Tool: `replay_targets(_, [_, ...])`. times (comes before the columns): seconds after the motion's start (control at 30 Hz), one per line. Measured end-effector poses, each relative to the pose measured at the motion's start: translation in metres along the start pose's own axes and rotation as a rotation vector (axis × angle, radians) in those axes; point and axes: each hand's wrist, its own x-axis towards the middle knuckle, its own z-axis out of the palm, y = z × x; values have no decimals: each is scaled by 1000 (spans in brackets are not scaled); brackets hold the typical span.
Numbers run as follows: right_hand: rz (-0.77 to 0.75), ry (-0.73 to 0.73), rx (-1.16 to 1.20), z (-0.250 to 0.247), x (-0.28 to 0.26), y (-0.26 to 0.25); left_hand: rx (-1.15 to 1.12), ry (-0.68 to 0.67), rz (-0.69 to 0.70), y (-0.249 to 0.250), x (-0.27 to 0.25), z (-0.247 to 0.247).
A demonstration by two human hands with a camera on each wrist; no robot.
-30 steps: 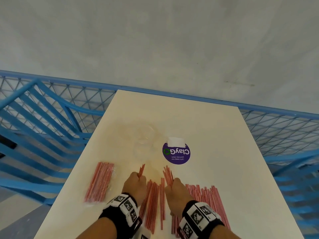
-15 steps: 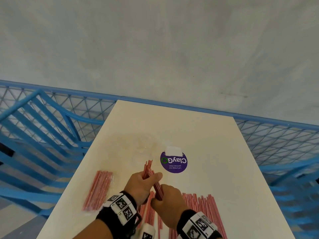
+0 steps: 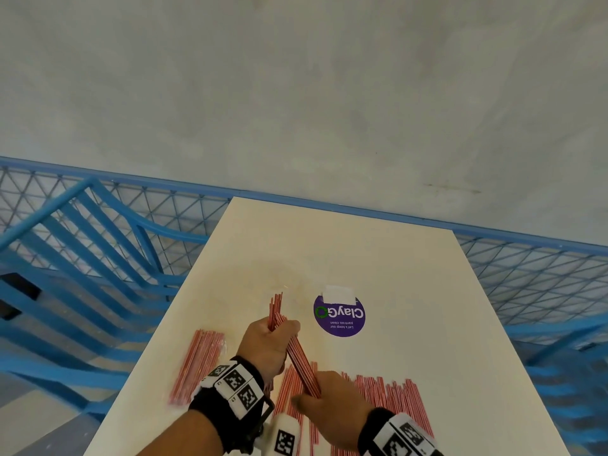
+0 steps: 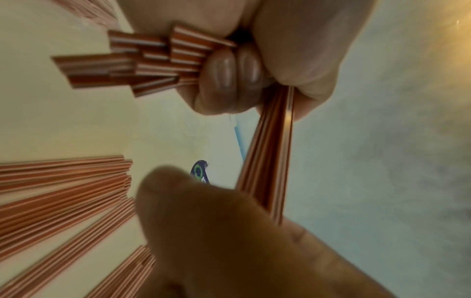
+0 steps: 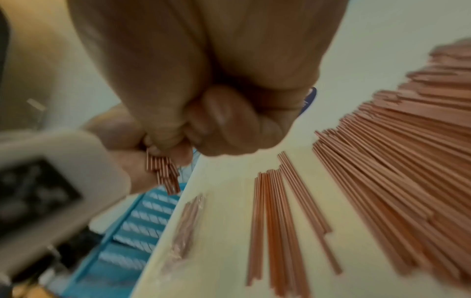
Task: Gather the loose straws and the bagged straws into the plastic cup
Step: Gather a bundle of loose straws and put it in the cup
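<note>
Both hands hold one bunch of red-and-white straws (image 3: 297, 353) above the table. My left hand (image 3: 268, 337) grips its upper part, and the tips (image 3: 275, 306) stick up past the fingers. My right hand (image 3: 325, 396) grips the lower end, whose cut ends (image 5: 163, 175) poke out under the fist. Just beyond the tips the clear plastic cup (image 3: 279, 281) shows only faintly. The bagged straws (image 3: 197, 363) lie left of my left wrist. Many loose straws (image 3: 388, 399) lie on the table at the near right.
The white table (image 3: 411, 274) carries a round purple sticker (image 3: 339, 315) right of the cup. A few separate straws (image 5: 272, 221) lie between the bag and the big pile. Blue chairs (image 3: 82, 258) and a blue mesh fence (image 3: 526, 274) flank the table.
A second ago each hand held its own small bunch. The hands came together, the bunches merged in my left hand, and my right hand slid back to the lower end.
</note>
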Motion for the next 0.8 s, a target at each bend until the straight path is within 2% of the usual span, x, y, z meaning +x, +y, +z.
replay_targets(0.1, [-12, 50, -68, 4, 3, -2, -49, 29, -22, 3, -2, 3])
replay_targets(0.23, [-40, 12, -131, 6, 5, -10, -81, 58, -59, 7, -3, 7])
replay_targets(0.5, [-43, 3, -287, 7, 11, -12, -118, 9, 0, 15, -7, 11])
replay_targets(0.73, [-100, 65, -132, 8, 11, -16, -393, -78, 5, 31, -10, 8])
replay_targets(0.8, [-80, 10, -70, 6, 7, -9, -392, -64, 37, 42, -11, 3])
